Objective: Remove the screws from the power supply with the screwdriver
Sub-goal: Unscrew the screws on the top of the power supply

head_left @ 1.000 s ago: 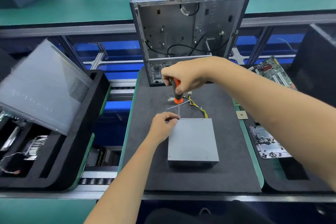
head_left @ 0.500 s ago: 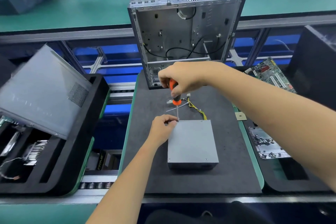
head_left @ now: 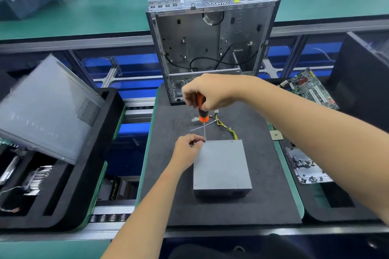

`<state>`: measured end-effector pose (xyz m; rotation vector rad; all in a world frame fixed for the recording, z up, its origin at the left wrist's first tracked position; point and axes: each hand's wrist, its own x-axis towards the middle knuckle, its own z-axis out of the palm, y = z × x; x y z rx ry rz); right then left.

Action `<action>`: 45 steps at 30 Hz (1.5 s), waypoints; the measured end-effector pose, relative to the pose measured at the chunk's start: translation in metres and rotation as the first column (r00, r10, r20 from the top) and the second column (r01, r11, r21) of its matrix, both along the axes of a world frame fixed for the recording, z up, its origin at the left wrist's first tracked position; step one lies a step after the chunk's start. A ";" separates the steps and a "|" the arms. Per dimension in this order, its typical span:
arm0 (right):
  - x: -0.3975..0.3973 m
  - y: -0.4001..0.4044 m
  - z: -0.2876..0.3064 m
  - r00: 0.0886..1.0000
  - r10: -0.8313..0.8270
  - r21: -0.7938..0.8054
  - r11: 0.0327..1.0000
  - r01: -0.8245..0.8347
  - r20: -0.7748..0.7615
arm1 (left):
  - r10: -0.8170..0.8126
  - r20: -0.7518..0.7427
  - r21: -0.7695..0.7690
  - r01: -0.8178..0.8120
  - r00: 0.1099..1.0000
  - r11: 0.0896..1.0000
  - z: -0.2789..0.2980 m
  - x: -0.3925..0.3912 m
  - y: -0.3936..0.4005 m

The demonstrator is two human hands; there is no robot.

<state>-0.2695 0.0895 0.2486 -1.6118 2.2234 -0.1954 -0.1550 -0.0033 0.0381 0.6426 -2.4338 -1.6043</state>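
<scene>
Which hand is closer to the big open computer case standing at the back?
The right hand. It grips the screwdriver just in front of the computer case. The left hand sits lower, at the power supply corner, farther from the case.

One head-worn wide-angle view looks forward and down, close over the black mat [head_left: 263, 206] and green benches [head_left: 115, 14].

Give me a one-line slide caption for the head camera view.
Right hand drives an orange-handled screwdriver into the power supply corner while the left hand steadies its tip.
</scene>
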 end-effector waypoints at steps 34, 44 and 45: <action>0.010 0.001 -0.016 0.898 -0.116 0.019 0.990 0.137 -0.425 | -0.003 -0.009 -0.022 0.003 1.000 1.000 0.003 0.001 0.004; 0.013 0.005 -0.012 0.986 -0.081 -0.056 0.996 0.073 -0.147 | 0.009 -0.035 -0.022 -0.009 0.999 1.000 0.002 0.000 0.005; 0.013 0.004 -0.014 0.962 -0.097 -0.050 0.995 0.087 -0.255 | 0.008 -0.034 -0.020 -0.009 0.999 1.000 0.001 0.000 0.005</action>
